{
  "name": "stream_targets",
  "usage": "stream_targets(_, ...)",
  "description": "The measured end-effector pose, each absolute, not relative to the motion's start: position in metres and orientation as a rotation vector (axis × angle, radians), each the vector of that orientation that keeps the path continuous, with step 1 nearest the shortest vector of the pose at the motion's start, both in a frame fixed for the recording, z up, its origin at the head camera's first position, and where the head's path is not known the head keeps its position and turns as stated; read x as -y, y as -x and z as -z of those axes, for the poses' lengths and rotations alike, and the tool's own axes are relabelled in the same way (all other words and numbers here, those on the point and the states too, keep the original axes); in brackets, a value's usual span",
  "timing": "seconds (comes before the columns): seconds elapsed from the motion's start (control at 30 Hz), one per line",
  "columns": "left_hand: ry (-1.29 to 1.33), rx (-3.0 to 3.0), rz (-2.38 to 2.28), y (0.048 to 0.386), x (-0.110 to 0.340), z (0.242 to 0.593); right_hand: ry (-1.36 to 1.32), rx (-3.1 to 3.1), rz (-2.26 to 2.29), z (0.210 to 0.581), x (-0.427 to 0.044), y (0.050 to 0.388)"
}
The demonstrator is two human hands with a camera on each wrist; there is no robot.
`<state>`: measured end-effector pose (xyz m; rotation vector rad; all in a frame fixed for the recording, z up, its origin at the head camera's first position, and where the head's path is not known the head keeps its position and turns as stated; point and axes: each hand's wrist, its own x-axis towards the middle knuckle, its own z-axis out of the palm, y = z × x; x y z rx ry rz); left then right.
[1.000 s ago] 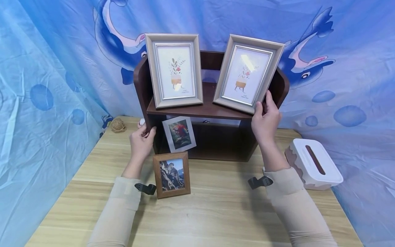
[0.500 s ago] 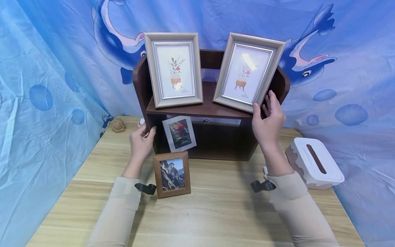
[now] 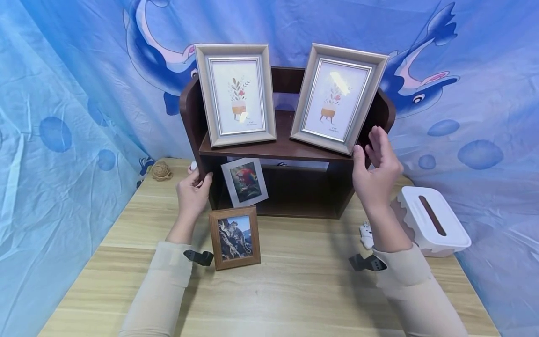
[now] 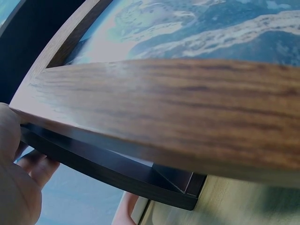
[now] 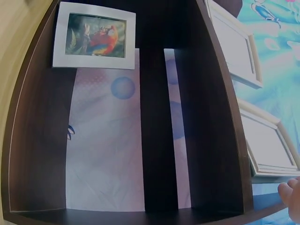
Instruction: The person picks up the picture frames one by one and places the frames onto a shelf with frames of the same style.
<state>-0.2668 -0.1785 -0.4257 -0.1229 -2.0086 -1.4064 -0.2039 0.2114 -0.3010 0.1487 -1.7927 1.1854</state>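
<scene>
In the head view, my left hand [image 3: 193,193] pinches the left side panel of a dark brown two-tier shelf [image 3: 278,149] between thumb and fingers. My right hand [image 3: 377,171] is beside the shelf's right panel, fingers extended, near the lower corner of the right beige picture frame [image 3: 339,99]. That frame leans on the upper tier, turned slightly inward. Another beige picture frame [image 3: 236,96] stands at the left of the same tier. On the lower tier is a white picture frame [image 3: 244,182] with a parrot picture. A brown wooden picture frame [image 3: 235,238] with a leopard picture stands before the shelf.
A white tissue box [image 3: 433,220] sits on the wooden table [image 3: 290,290] at the right. Partly behind my right wrist lies a small white figure [image 3: 367,235]. A ball of twine [image 3: 161,171] rests at the back left. Blue dolphin curtains [image 3: 471,103] hang behind.
My right hand has let go of the right beige frame and drawn away to the right, its fingers opening. The small white figure has come into sight. The left hand stays put.
</scene>
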Motion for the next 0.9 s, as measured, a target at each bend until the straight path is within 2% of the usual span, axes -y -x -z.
stream_targets(0.9, 0.108, 2.013, 1.4, 0.267, 0.178, 0.426, -0.115, 1.68, -1.09, 0.323, -0.232, 0.182)
